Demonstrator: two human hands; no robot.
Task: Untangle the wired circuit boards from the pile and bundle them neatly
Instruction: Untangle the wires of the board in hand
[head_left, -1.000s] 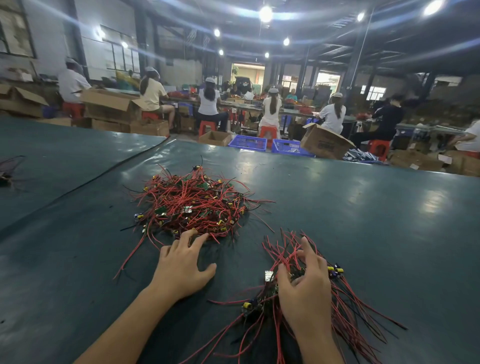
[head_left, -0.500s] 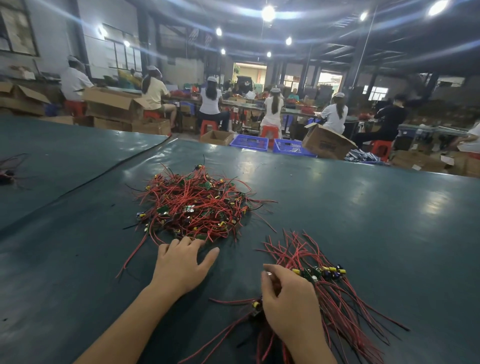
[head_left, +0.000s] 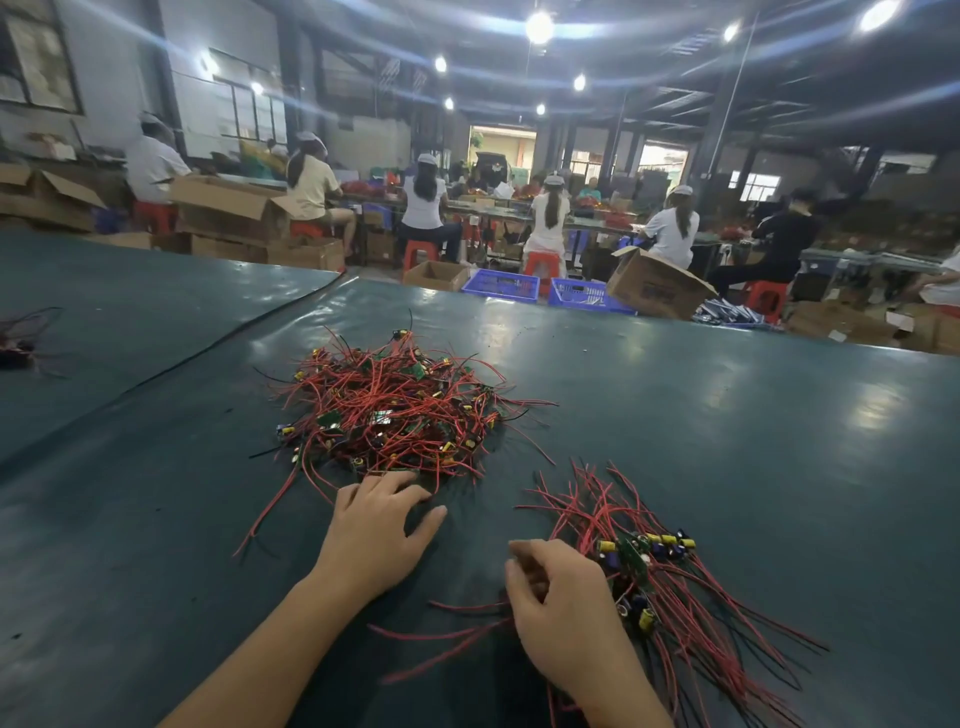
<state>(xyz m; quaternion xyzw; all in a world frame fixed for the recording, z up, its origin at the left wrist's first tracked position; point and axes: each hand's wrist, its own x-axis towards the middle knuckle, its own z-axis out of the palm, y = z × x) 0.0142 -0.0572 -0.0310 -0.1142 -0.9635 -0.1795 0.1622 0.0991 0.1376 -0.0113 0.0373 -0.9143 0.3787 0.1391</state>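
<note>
Resting flat on the table (head_left: 753, 415), the left hand (head_left: 374, 530) has its grip open, fingertips at the tangled pile (head_left: 395, 410). The right hand (head_left: 561, 608) curls against the bundle (head_left: 675, 597); grip's too blurry to call.

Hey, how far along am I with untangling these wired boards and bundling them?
Done: a combed-out bundle lies on the right, wires roughly parallel, no tie visible. In hand: the right hand curls at its near edge, grip unclear; the left hand rests by the tangled pile. Left: that pile is large, so much remains.
</note>
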